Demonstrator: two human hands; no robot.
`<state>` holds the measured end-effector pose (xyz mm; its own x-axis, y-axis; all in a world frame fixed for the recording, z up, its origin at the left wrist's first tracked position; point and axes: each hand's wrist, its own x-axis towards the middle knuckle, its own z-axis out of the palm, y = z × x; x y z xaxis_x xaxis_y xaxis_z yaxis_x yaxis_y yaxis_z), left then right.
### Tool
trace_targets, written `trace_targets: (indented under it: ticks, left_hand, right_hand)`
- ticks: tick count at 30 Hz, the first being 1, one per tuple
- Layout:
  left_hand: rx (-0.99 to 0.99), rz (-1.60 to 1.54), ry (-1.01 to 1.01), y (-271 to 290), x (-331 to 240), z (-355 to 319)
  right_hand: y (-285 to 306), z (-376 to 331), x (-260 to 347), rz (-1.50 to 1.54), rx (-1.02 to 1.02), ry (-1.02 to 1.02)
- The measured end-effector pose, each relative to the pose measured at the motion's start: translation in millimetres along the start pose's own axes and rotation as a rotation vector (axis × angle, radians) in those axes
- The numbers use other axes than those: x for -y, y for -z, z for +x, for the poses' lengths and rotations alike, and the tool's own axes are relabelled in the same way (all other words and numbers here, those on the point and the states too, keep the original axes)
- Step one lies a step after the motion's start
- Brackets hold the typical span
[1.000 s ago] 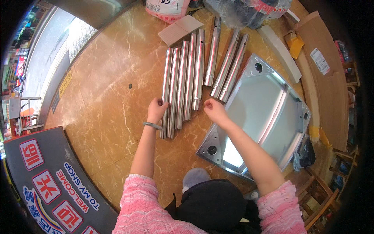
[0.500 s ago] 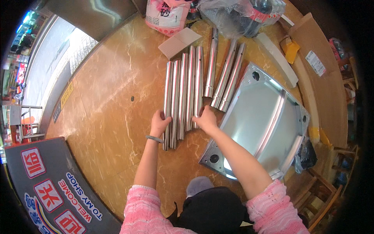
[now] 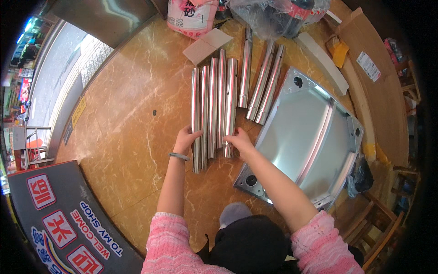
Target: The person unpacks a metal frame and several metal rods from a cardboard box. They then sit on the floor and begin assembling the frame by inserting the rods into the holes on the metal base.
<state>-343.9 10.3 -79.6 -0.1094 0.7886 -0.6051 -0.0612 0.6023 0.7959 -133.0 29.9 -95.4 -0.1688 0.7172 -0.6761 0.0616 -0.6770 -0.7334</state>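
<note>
Several shiny metal tubes stand side by side in a row in front of me on the brown marbled floor. My left hand (image 3: 186, 139) is closed at the lower part of the leftmost tube (image 3: 195, 96), its thumb pressed on the side. With thumb and fingers, my right hand (image 3: 239, 141) grips the rightmost tube (image 3: 232, 86) of the row near its lower end. That tube sits lower than its neighbour and seems raised a little. Three more tubes (image 3: 261, 84) with narrowed ends lie slanted just right of the row, untouched.
Right of the tubes lies a silvery metal shelf panel (image 3: 292, 141) with holed corners. Beyond are a flat cardboard piece (image 3: 207, 47), a white strip (image 3: 323, 64), an opened carton (image 3: 369, 105), a plastic bag of bottles (image 3: 267, 18) and a pink-white sack (image 3: 191, 18). A grey mat (image 3: 64, 196) lies left.
My right hand has drawn the rightmost tube of the row toward me, so its lower end now shows below my fingers. My left hand stays at the leftmost tube.
</note>
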Motion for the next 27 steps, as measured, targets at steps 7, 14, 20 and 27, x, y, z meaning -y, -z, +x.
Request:
trace_targets:
  ticks: [7, 14, 20, 27]
  left_hand:
    - [0.176, -0.245, 0.283, -4.7, 4.4, 1.4]
    - [0.36, -0.732, 0.366, -15.6, 29.8, -13.3]
    - [0.272, -0.832, 0.278, -14.6, 37.0, -17.6]
    - [0.228, -0.86, 0.279, -15.3, 44.0, -15.8]
  right_hand:
    - [5.8, -2.1, 3.3, 0.099, 0.107, -0.181]
    - [-3.3, -15.0, 10.5, 0.234, 0.345, -0.234]
    - [0.6, -24.4, 10.9, 0.301, 0.341, -0.226]
    - [9.0, -24.3, 5.1, 0.278, 0.281, -0.24]
